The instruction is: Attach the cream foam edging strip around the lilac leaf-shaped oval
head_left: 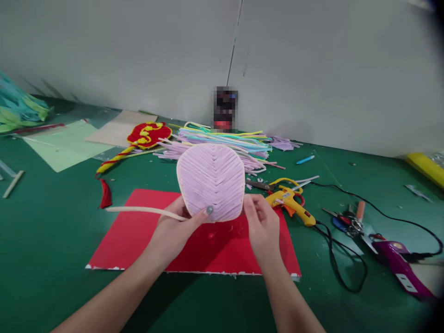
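A fan-shaped panel (211, 180) of lilac pipe cleaners, laid in a herringbone pattern with a pale cream edging, is held upright in front of me. My left hand (183, 222) grips its lower left edge, thumb on the front face and fingers behind. From under that hand a loose cream pipe cleaner (138, 209) sticks out to the left. My right hand (262, 222) is closed at the panel's lower right rim, thumb and fingertips pinched against the edging. Beneath both hands lies a red board (225, 254) with a ragged white front edge.
Behind the panel lies a pile of pastel pipe cleaners (225, 143). A red-and-yellow fan (149, 135) with a tassel sits left. To the right are a yellow glue gun (291, 203) with its cord, scissors (258, 185), keys (354, 224) and a purple-handled tool (398, 263).
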### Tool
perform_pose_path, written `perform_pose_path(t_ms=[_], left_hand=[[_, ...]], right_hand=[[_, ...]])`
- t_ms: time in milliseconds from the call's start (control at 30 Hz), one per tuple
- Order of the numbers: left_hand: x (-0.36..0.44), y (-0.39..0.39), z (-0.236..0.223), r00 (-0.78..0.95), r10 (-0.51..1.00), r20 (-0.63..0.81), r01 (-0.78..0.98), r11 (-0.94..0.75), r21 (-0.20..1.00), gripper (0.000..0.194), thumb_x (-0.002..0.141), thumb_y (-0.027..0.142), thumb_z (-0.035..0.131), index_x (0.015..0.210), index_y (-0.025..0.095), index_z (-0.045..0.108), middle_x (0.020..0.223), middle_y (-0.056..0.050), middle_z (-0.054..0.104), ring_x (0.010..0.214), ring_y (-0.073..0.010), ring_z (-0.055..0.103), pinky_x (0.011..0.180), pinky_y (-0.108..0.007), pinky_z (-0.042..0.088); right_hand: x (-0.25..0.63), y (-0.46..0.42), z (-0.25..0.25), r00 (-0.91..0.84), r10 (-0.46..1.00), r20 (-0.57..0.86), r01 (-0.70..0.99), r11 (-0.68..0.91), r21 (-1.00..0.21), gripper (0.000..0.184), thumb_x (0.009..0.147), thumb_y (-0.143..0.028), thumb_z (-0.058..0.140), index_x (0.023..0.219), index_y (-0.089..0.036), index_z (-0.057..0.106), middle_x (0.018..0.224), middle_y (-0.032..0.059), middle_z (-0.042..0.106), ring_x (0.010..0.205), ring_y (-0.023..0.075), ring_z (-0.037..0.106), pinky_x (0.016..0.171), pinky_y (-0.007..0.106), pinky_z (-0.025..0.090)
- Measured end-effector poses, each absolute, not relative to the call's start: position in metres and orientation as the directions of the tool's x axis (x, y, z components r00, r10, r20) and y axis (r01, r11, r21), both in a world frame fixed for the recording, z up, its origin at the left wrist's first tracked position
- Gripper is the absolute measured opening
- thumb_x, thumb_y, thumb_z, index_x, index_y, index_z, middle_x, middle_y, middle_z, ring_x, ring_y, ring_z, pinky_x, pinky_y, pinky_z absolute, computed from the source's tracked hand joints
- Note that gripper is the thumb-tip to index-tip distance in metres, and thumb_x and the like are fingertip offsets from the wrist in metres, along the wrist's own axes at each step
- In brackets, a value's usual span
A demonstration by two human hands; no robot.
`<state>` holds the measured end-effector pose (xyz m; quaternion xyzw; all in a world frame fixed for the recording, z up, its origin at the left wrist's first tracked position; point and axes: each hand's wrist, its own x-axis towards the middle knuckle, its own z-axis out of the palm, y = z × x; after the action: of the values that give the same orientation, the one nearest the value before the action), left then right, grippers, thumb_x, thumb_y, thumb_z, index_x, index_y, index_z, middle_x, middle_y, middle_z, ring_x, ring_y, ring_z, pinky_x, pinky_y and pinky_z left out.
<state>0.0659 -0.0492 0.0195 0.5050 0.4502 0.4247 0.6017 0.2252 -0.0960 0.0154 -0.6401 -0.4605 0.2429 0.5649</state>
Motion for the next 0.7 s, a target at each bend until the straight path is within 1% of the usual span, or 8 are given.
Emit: perform_pose_path(t_ms=[67, 133, 233, 300, 433, 600, 700], left_hand=[[0.0662, -0.0496, 0.0199, 0.248, 0.961, -0.123, -0.033, 0.136, 0.990, 0.045, 0.065, 0.044, 0.077, 0.099, 0.017, 0.065, 0.100, -0.009, 0.074, 0.096, -0.0262, 0.069, 0.083, -0.036, 0.057], [0.0663, -0.0497, 0.0206, 0.251, 0.960, -0.121, -0.017, 0.130, 0.991, 0.045, 0.065, 0.046, 0.076, 0.099, 0.018, 0.066, 0.100, -0.009, 0.074, 0.096, -0.0267, 0.069, 0.083, -0.037, 0.057], [0.0662, -0.0493, 0.0216, 0.251, 0.962, -0.110, 0.007, 0.111, 0.994, 0.046, 0.066, 0.048, 0.075, 0.100, 0.018, 0.066, 0.100, -0.010, 0.074, 0.096, -0.0272, 0.069, 0.083, -0.037, 0.057], [0.0660, -0.0492, 0.0219, 0.253, 0.961, -0.109, 0.028, 0.105, 0.994, 0.047, 0.066, 0.049, 0.074, 0.101, 0.018, 0.066, 0.101, -0.010, 0.074, 0.097, -0.0275, 0.068, 0.083, -0.037, 0.057], [0.0657, -0.0494, 0.0201, 0.269, 0.957, -0.112, 0.047, 0.103, 0.994, 0.049, 0.068, 0.050, 0.073, 0.102, 0.017, 0.065, 0.103, -0.011, 0.073, 0.099, -0.0281, 0.068, 0.084, -0.038, 0.056], [0.0654, -0.0494, 0.0170, 0.295, 0.949, -0.115, 0.017, 0.116, 0.993, 0.044, 0.068, 0.047, 0.074, 0.100, 0.018, 0.066, 0.101, -0.010, 0.074, 0.096, -0.0269, 0.069, 0.084, -0.037, 0.057], [0.0655, -0.0497, 0.0179, 0.287, 0.949, -0.132, 0.027, 0.129, 0.991, 0.046, 0.067, 0.048, 0.075, 0.101, 0.018, 0.066, 0.099, -0.010, 0.075, 0.095, -0.0275, 0.069, 0.083, -0.039, 0.057]], right_hand=[[0.2250, -0.0954, 0.0150, 0.460, 0.866, 0.196, 0.301, 0.056, -0.952, 0.019, 0.085, -0.038, 0.058, 0.082, -0.020, 0.062, 0.076, 0.0008, 0.066, 0.071, 0.0147, 0.061, 0.065, 0.026, 0.049], [0.2250, -0.0952, 0.0145, 0.463, 0.865, 0.194, 0.288, 0.060, -0.956, 0.017, 0.085, -0.036, 0.058, 0.083, -0.020, 0.063, 0.078, 0.0012, 0.066, 0.072, 0.0151, 0.061, 0.066, 0.026, 0.050], [0.2254, -0.0952, 0.0138, 0.453, 0.872, 0.183, 0.261, 0.067, -0.963, 0.018, 0.087, -0.036, 0.055, 0.086, -0.020, 0.063, 0.078, 0.0016, 0.066, 0.073, 0.0151, 0.061, 0.065, 0.026, 0.050], [0.2255, -0.0949, 0.0133, 0.447, 0.882, 0.150, 0.210, 0.059, -0.976, 0.021, 0.087, -0.038, 0.054, 0.088, -0.020, 0.064, 0.078, 0.0019, 0.067, 0.072, 0.0153, 0.062, 0.064, 0.026, 0.050], [0.2253, -0.0939, 0.0125, 0.434, 0.895, 0.103, 0.106, 0.063, -0.992, 0.023, 0.086, -0.040, 0.056, 0.092, -0.020, 0.064, 0.084, 0.0034, 0.069, 0.077, 0.0167, 0.065, 0.068, 0.028, 0.051], [0.2254, -0.0938, 0.0130, 0.452, 0.882, 0.133, 0.139, 0.078, -0.987, 0.025, 0.089, -0.041, 0.051, 0.085, -0.020, 0.064, 0.079, 0.0009, 0.067, 0.076, 0.0150, 0.062, 0.068, 0.025, 0.049], [0.2259, -0.0942, 0.0134, 0.466, 0.872, 0.149, 0.169, 0.078, -0.983, 0.026, 0.090, -0.041, 0.049, 0.083, -0.020, 0.064, 0.076, 0.0004, 0.066, 0.074, 0.0145, 0.060, 0.065, 0.024, 0.049]])
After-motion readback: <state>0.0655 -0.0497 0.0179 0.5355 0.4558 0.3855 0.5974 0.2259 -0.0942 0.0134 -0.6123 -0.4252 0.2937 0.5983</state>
